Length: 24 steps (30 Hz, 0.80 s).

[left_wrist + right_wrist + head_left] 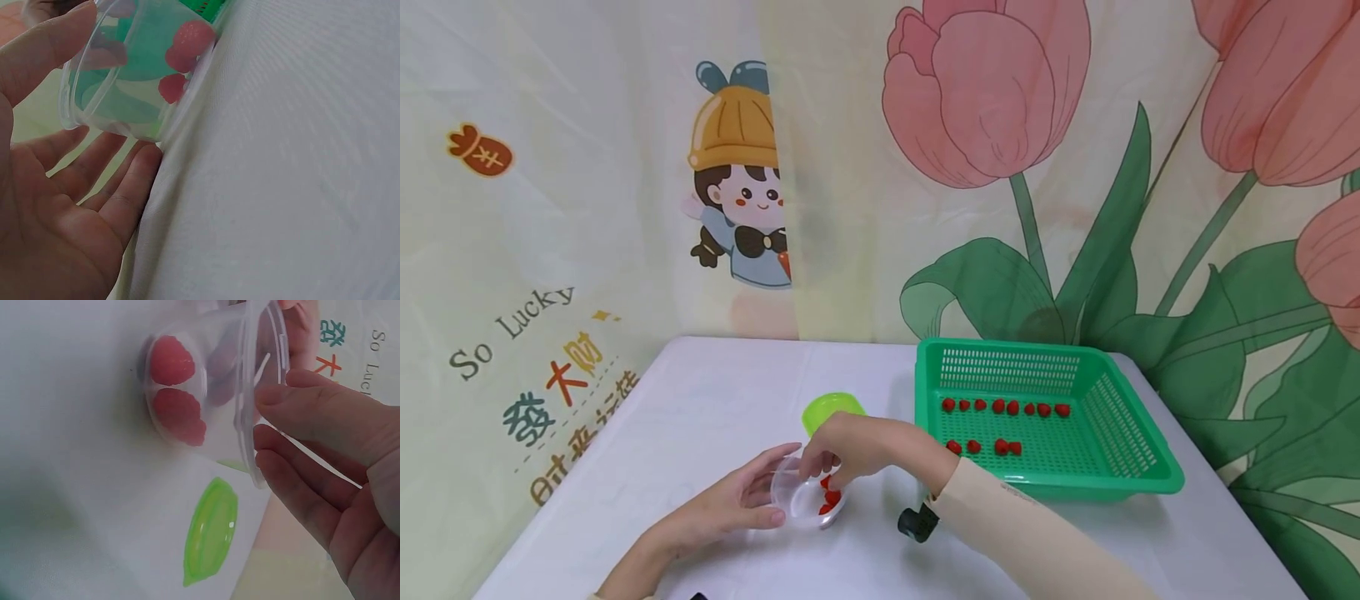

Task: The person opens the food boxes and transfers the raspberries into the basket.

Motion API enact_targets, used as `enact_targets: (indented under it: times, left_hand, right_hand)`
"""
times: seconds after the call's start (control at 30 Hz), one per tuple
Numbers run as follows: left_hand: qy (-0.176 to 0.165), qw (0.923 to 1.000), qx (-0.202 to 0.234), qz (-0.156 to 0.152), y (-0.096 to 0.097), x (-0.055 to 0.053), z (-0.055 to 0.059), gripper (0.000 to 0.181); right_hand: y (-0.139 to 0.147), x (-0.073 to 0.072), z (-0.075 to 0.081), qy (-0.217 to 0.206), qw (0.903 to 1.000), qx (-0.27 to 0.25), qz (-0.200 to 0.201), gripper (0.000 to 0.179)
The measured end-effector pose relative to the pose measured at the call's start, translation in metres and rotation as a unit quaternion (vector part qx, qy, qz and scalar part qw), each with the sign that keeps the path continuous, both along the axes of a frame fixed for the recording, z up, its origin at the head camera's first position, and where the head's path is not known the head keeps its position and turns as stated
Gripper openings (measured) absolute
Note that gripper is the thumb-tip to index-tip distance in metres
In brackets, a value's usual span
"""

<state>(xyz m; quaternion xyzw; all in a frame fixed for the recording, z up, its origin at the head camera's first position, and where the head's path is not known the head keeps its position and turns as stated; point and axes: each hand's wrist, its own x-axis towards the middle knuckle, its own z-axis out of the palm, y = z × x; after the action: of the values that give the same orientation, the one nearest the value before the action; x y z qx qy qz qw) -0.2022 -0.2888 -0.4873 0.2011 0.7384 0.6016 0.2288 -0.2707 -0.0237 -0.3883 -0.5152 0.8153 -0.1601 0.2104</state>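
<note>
A clear plastic cup (pixel 790 493) stands on the table with several red raspberries (pixel 172 360) at its bottom. My left hand (pixel 730 504) holds the cup from the left, thumb near the rim and the other fingers along the far side. From above, my right hand (pixel 850 446) reaches over the cup's mouth with loosely bent fingers. In the right wrist view its thumb (pixel 281 400) overlaps the rim, and no raspberry shows between thumb and fingers. The raspberries (pixel 194 39) lie below the fingertips, against the cup's lower wall.
Just behind the cup lies a lime-green, lemon-shaped dish (pixel 831 407). A green perforated basket (pixel 1120 417) stands to the right, with more raspberries (pixel 1013 407) in two rows inside. A black wrist camera (pixel 917 523) hangs under my right forearm. A printed curtain (pixel 842 208) backs the white table (pixel 730 392).
</note>
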Motion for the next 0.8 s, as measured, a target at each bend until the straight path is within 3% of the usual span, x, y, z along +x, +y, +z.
enact_targets:
  times: [0.5,0.8]
  left_hand:
    - [0.003,0.9997,-0.017,0.015,0.000,-0.001,-0.002,0.085]
    - [0.007,1.0000,-0.003,0.002,0.001,-0.003,-0.003,0.084]
  right_hand:
    - [-0.029,0.005,-0.006,0.054,0.9884,0.134,0.047,0.030]
    - [-0.039,0.008,-0.008,0.066,0.9795,0.179,0.065,0.026]
